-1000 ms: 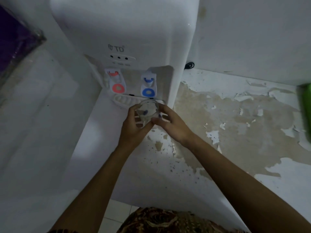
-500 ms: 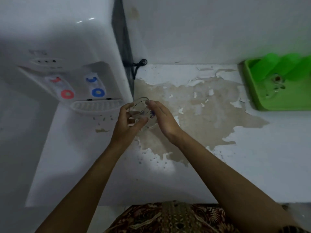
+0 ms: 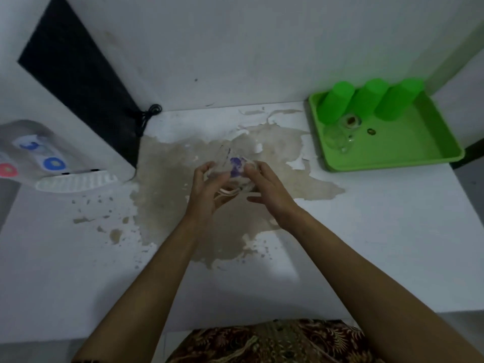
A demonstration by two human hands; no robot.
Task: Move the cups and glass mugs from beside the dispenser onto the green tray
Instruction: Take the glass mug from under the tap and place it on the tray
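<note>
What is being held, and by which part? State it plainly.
A clear glass mug with a purple print, gripped by its sides between the left hand and right hand.

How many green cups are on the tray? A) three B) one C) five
A: three green cups stand in a row along the back of the tray.

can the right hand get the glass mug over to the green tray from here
Probably yes. Both the left hand and right hand hold the glass mug, and the countertop toward the green tray is bare. The tray's near right part looks free.
</note>
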